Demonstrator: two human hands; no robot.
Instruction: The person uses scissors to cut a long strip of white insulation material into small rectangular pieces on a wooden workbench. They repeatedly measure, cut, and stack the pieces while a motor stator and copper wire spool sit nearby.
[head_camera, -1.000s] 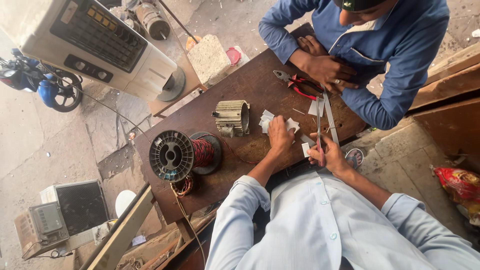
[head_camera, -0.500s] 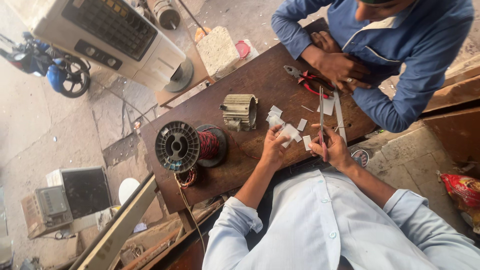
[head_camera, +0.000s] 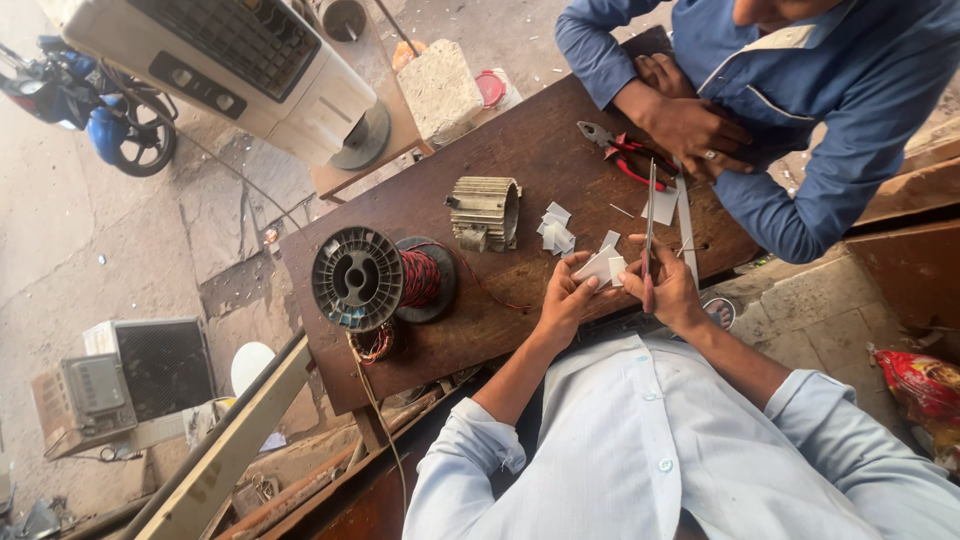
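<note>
Left hand (head_camera: 565, 300): fingers closed on a white paper piece (head_camera: 598, 268), held just above the bench (head_camera: 520, 150) near its front edge. Right hand (head_camera: 672, 290): fingers wrapped round scissors (head_camera: 648, 235), blades pointing away beside the paper. Loose white paper pieces (head_camera: 555, 230) lie in a small heap further in. Ribbed metal housing (head_camera: 487, 211) at mid-bench; black spool (head_camera: 358, 278) of red wire at the left end. Red-handled pliers (head_camera: 620, 150) at the far edge under a co-worker's hand (head_camera: 690, 130). Whether the scissor blades are open is hard to make out.

wooden table (head_camera: 520, 160) | wire spool (head_camera: 372, 278) | finned motor housing (head_camera: 486, 211) | paper pieces (head_camera: 555, 230) | pliers (head_camera: 618, 150)
</note>
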